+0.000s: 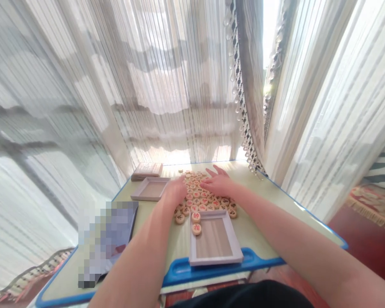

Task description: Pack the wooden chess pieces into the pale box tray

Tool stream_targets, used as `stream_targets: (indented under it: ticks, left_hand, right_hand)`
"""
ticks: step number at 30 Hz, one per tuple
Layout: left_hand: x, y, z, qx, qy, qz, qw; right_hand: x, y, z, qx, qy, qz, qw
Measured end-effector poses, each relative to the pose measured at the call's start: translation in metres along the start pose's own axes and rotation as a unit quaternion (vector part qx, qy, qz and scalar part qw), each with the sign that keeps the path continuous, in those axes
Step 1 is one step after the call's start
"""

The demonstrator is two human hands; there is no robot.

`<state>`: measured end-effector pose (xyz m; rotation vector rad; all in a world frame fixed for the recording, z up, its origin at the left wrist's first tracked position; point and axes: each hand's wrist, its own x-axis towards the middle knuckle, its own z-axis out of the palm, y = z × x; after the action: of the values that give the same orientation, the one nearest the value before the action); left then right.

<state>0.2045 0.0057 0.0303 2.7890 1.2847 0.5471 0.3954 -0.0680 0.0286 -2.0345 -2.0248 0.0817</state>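
Note:
Round wooden Chinese chess pieces (196,201) with red and black characters lie spread face up across the middle of the table. My right hand (218,183) rests over the far right side of the spread, its fingers stretched apart and holding nothing visible. On the left edge of the pieces is my left hand (177,190), with its fingers pointing down and mostly hidden behind the hand. Nearest to me stands a shallow white box tray (235,241). Two red-marked pieces, an upper one (196,217) and a lower one (196,229), sit along its left side.
Another shallow tray (141,198) lies left of the pieces, with a flat box (147,169) behind it. A dark-edged flat object, partly pixelated (123,226), is at the left. The pale table (266,192) has a blue rim and handle (208,273). Sheer curtains (179,85) hang behind.

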Motion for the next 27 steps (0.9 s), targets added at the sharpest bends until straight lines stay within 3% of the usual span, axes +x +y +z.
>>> stream_targets:
  ticks: [9, 16, 27]
  left_hand:
    - [-0.002, 0.005, -0.004, 0.04, -0.018, -0.022, 0.999]
    - [0.001, 0.001, 0.003, 0.105, -0.031, 0.004, 0.994]
    - [-0.003, 0.017, -0.005, 0.127, -0.047, -0.016, 0.991]
  right_hand:
    - [0.001, 0.005, 0.001, -0.001, 0.034, -0.002, 0.999]
    - [0.012, 0.008, 0.005, -0.004, -0.007, 0.026, 1.0]
    - [0.022, -0.003, 0.005, 0.027, 0.082, 0.063, 0.994]
